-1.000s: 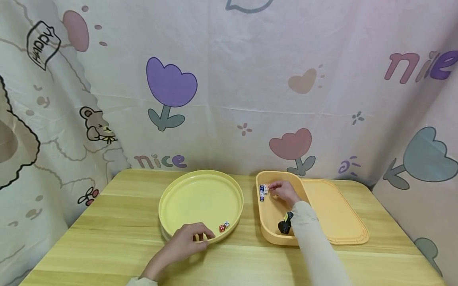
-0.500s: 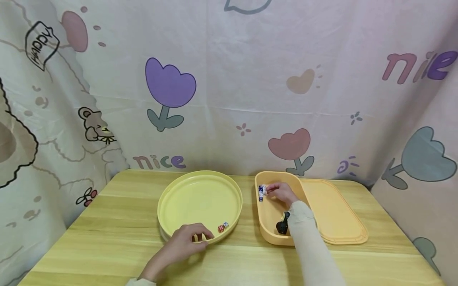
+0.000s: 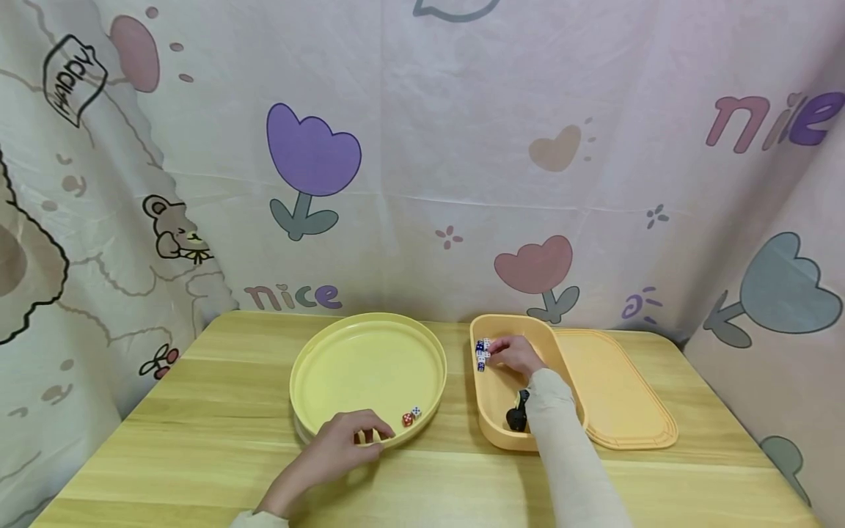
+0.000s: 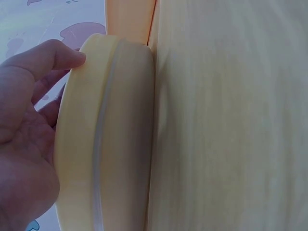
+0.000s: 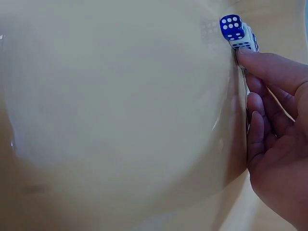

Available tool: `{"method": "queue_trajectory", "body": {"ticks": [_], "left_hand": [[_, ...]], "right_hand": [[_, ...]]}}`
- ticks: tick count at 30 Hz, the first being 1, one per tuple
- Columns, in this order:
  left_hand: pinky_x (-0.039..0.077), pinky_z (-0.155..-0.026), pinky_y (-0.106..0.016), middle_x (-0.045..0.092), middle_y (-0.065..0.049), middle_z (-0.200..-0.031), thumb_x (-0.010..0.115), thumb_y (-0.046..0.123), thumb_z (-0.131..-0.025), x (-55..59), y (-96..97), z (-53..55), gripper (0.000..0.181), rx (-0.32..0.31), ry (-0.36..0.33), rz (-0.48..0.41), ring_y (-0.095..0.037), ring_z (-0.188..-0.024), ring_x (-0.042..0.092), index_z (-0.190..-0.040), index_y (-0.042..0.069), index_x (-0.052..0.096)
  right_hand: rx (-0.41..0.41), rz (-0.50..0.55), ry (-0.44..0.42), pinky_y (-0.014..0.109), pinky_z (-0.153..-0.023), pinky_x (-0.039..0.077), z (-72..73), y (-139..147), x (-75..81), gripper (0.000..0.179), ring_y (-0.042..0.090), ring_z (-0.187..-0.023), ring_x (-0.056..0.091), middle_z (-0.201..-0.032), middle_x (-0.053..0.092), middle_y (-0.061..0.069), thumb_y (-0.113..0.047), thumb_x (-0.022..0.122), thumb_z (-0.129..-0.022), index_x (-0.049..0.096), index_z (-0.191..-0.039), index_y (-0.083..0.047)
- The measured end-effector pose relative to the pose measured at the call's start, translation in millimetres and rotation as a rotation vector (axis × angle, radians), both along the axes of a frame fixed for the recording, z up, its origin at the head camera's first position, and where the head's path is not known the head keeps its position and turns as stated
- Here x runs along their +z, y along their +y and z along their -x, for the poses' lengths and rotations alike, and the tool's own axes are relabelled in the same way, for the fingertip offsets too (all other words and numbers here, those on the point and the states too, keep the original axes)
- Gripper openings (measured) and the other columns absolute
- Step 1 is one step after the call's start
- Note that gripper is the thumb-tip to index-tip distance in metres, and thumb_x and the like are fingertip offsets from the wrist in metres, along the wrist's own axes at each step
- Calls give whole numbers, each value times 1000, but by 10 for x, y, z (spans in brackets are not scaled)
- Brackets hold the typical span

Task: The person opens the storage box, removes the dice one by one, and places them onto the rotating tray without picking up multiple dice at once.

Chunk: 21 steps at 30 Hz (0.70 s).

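The left hand holds the near rim of a round yellow tray; in the left wrist view its thumb lies at the rim and the other fingers go over behind it. Inside the tray, near the front right, sit a red die and a white die. My right hand reaches into an orange box, where several blue and white dice stand grouped along the left wall. In the right wrist view its thumb and fingers pinch a white die beside a blue die.
A black object lies in the near part of the box, partly covered by the right sleeve. Right of the box, a flat orange lid lies on the wooden table. A printed curtain hangs behind.
My right hand has shifted slightly left and stays at the grouped dice; its sleeve now covers more of the black object. The left hand stays at the tray's rim.
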<state>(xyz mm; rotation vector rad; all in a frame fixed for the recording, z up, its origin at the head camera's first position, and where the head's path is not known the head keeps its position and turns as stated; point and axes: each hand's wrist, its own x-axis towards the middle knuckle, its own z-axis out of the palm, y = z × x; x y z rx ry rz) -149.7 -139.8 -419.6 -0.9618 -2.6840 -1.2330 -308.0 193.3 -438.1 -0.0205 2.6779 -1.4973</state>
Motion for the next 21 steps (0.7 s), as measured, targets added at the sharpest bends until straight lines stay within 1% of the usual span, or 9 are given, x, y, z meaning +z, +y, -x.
{"method": "queue_trajectory", "body": {"ticks": [5, 10, 15, 18, 21], "left_hand": [[43, -58, -21, 59, 17, -84, 65, 9, -78, -14, 2, 7, 18, 6, 8, -1, -2, -72, 50, -91, 21, 67], [43, -58, -21, 59, 18, -84, 65, 9, -78, -6, 2, 19, 18, 8, 18, -5, -1, -71, 50, -91, 22, 67], [43, -58, -21, 59, 18, -84, 65, 9, -78, 4, -5, 12, 18, 9, 11, 0, -1, -71, 50, -91, 21, 68], [43, -59, -21, 59, 17, -84, 65, 9, -78, 7, -4, 5, 17, 8, 6, 0, -2, -72, 50, -91, 20, 68], [43, -59, -21, 59, 17, -84, 65, 8, -78, 1, 3, 3, 17, 3, 5, -3, -1, -72, 50, -91, 19, 68]], "right_hand": [[1, -15, -5, 26, -69, 40, 12, 19, -21, 17, 19, -78, 52, -81, 61, 5, -1, 74, -67, 66, -82, 0], [-17, -15, -12, 26, -70, 39, 34, 44, -40, 16, 18, -78, 52, -82, 60, 4, -4, 75, -68, 65, -81, -2], [16, -23, 9, 27, -71, 40, 24, 54, -27, 17, 18, -79, 52, -82, 61, 4, -4, 74, -69, 65, -83, 1], [36, 14, -12, 25, -69, 41, 17, 83, -14, 18, 17, -79, 52, -82, 61, 3, -5, 73, -71, 64, -85, 1], [62, 102, -67, 25, -67, 43, 11, 130, 7, 17, 15, -76, 51, -81, 60, 3, -3, 72, -73, 63, -86, 3]]}}
